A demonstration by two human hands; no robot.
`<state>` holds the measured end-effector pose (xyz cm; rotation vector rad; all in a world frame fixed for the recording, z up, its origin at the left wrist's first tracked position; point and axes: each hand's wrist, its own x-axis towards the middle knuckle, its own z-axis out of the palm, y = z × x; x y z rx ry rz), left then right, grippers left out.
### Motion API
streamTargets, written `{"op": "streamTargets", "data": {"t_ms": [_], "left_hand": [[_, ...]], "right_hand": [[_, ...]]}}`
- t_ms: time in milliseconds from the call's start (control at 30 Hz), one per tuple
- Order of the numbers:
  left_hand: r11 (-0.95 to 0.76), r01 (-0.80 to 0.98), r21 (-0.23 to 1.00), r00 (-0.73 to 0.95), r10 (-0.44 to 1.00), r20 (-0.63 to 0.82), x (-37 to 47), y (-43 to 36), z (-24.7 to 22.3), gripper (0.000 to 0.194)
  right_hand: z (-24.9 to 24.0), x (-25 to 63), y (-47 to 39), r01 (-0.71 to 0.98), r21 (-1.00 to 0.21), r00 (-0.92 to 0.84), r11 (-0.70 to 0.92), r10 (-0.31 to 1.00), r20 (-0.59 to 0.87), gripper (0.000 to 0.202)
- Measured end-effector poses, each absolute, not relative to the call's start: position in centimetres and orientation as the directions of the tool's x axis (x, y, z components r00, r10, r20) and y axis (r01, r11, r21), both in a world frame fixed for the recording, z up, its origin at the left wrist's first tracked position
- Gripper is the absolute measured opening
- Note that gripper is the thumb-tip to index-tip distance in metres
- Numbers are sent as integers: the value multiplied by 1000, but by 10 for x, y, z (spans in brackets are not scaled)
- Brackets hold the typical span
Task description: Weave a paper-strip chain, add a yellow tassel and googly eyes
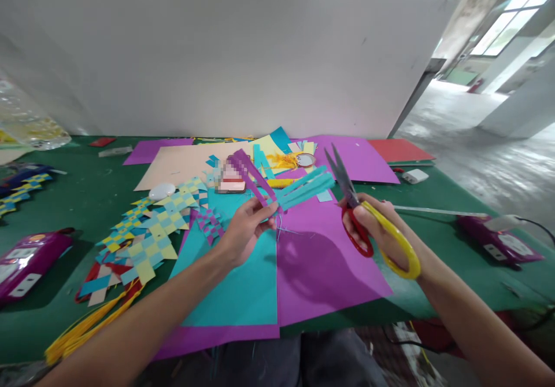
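Between the thumb and fingers of my left hand (249, 228) are purple paper strips (251, 173) and teal paper strips (306, 189), spread apart in a V from the pinch. Thin threads hang just below the fingertips. My right hand (375, 222) grips scissors (392, 233) with one red and one yellow handle. Their blades point up and away, to the right of the teal strips, and look nearly closed. Beneath both hands lie a teal sheet (234, 294) and a purple sheet (329, 277) side by side.
Woven paper pieces (151, 242) and a yellow tassel (87, 326) lie at left. Purple power strips stand at left (30, 265) and right (498, 239). More paper and a round mirror-like piece (306, 159) lie at the back, before a white panel (217, 57).
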<state>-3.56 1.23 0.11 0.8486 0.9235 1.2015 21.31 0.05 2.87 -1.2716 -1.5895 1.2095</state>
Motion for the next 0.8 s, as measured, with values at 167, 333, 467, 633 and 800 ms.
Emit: {"op": "streamTargets", "data": {"t_ms": [167,333,467,633,800], "left_hand": [[126,-329,936,115,989,-93,-35,12,1,21],[18,-236,972,87,996,3,-32,9,3,19],[-61,-113,992,146,986,78,-28,3,2,19],[-51,24,998,246,968,44,-26,-2,4,23],[-28,42,999,322,947,13,-30,-5,7,19]], "right_hand": [[30,213,-18,422,-905,-144,62,990,1,32],[24,206,-28,185,-979,-279,-87,950,-137,29],[22,185,-22,-65,-996,-248,-56,968,-38,33],[19,156,-5,-184,-983,-156,14,987,43,29],[12,146,5,-243,-970,-154,1,987,39,27]]}}
